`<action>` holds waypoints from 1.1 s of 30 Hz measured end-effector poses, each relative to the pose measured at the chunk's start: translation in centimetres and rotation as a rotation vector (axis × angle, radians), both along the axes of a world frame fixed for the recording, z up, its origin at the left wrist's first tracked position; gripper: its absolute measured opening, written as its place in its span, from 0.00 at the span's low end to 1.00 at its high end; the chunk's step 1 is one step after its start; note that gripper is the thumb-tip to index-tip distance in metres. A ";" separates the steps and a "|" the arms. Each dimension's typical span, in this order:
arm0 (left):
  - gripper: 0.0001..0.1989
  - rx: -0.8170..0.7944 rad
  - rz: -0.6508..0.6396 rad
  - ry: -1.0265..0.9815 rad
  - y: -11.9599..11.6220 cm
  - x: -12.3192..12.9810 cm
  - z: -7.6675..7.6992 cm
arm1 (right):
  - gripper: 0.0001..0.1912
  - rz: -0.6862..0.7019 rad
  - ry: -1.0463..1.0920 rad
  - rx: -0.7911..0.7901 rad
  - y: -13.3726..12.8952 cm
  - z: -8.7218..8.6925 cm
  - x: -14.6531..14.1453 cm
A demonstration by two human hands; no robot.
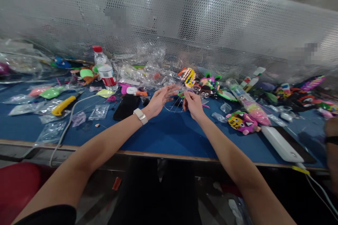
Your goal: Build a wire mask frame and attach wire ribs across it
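My left hand (157, 102), with a pale watch band on its wrist, reaches in over the table with its fingers stretched out to the right. My right hand (193, 104) faces it, thumb and fingers pinched together. Thin pale strands (174, 107) form a loose loop between the two hands, just above the blue tabletop. A small green bit (181, 95) shows at the right fingertips; I cannot tell whether it is held. Just behind the hands sits an orange, yellow and white clay piece (188, 77), beside a pink, green and dark clay figure (209, 83).
On the left are a black phone (127, 107), a bottle with a red cap (107, 72), a yellow utility knife (63, 105) and a white cable (69, 123). A clay tiger face (243, 122) and white power bank (282, 144) lie right. A perforated metal panel (169, 17) stands behind.
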State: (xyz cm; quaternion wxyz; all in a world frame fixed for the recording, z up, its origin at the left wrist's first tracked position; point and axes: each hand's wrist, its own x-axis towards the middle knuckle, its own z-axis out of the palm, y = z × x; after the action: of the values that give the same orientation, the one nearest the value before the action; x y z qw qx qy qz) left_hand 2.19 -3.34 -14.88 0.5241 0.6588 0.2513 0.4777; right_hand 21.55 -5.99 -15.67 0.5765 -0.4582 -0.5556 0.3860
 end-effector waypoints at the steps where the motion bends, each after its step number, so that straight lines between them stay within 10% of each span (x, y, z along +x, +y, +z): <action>1: 0.23 -0.028 0.011 -0.012 0.3 -0.1 -0.1 | 0.28 -0.014 -0.029 0.027 0.0 0.1 0.2; 4: 0.16 -0.009 0.197 0.052 1.1 -0.6 -0.2 | 0.26 -0.067 -0.187 0.107 -0.3 0.6 0.9; 12: 0.03 0.754 0.513 0.619 0.7 -2.0 0.6 | 0.24 -0.082 -0.488 0.185 -1.2 0.9 0.1; 33: 0.14 0.900 0.632 1.127 -0.5 -1.4 2.2 | 0.27 -0.005 -0.449 0.089 -1.5 0.4 -1.7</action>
State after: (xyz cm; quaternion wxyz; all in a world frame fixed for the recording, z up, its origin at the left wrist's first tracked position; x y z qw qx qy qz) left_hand 0.75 -3.80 -12.67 -0.1603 0.8480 0.4368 0.2538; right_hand 19.88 -7.50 -15.24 0.4591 -0.5082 -0.6851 0.2482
